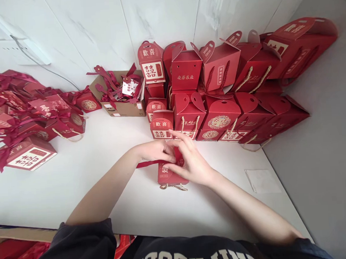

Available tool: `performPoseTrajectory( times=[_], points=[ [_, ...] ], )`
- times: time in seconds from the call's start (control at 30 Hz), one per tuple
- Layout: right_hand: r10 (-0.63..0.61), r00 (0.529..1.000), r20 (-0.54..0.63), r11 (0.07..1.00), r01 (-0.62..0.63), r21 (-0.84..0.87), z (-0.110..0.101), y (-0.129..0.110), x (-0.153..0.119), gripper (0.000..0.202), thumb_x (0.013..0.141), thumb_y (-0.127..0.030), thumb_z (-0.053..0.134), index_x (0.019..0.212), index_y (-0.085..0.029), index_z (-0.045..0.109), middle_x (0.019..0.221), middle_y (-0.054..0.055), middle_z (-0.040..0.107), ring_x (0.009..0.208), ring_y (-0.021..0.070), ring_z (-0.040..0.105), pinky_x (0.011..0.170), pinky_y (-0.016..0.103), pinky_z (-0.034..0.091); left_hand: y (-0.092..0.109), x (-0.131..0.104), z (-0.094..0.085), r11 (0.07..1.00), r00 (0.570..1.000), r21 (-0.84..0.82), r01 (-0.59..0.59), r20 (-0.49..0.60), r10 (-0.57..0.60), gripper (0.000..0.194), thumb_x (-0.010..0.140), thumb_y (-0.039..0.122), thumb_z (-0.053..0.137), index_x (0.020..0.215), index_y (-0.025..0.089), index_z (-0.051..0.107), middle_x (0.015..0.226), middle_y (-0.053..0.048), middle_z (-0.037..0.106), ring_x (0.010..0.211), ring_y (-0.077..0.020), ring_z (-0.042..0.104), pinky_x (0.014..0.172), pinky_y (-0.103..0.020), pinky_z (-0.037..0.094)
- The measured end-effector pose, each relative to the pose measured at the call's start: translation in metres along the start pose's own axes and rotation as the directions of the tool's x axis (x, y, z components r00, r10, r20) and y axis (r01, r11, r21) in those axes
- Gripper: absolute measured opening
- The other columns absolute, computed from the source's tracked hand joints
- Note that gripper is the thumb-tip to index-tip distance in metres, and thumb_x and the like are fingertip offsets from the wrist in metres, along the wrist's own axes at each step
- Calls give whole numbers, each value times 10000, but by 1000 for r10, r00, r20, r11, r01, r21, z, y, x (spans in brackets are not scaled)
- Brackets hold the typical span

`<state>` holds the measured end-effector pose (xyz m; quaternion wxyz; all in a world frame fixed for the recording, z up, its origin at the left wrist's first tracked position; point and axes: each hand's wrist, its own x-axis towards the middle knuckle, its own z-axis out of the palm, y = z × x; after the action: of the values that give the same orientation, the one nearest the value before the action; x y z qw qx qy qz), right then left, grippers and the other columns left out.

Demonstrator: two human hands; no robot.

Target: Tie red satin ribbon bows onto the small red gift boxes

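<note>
A small red gift box with a gold rope handle lies on the white table in front of me. Both hands are over its top and hide much of it. A dark red ribbon runs out to the left from under my left hand, whose fingers are bent together over the box; whatever is between them is too small to make out. My right hand reaches in from the right, its thumb and fingers spread around the left fingertips. Whether its fingertips pinch the ribbon is hidden.
Stacked red boxes stand along the wall behind my hands. A cardboard box holds ribbons and tags. Ribboned red boxes are piled at the left. A white sheet lies at the right.
</note>
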<state>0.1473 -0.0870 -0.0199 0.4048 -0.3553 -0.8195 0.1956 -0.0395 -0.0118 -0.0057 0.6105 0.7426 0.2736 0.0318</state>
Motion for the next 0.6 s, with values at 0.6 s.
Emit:
performPoseTrajectory(
  times=[0.6],
  points=[
    [-138,955,261,990,131,44,-50,25,5,31,908,-215,618,879,-205,613,1273,91,588,1276,247,486,1043,496,417,-5,-3,-1,975,987,154,-158,32,155,99,794,273,732,812,186,774,988,-74,736,1176,-220,557,1026,-319,412]
  ],
)
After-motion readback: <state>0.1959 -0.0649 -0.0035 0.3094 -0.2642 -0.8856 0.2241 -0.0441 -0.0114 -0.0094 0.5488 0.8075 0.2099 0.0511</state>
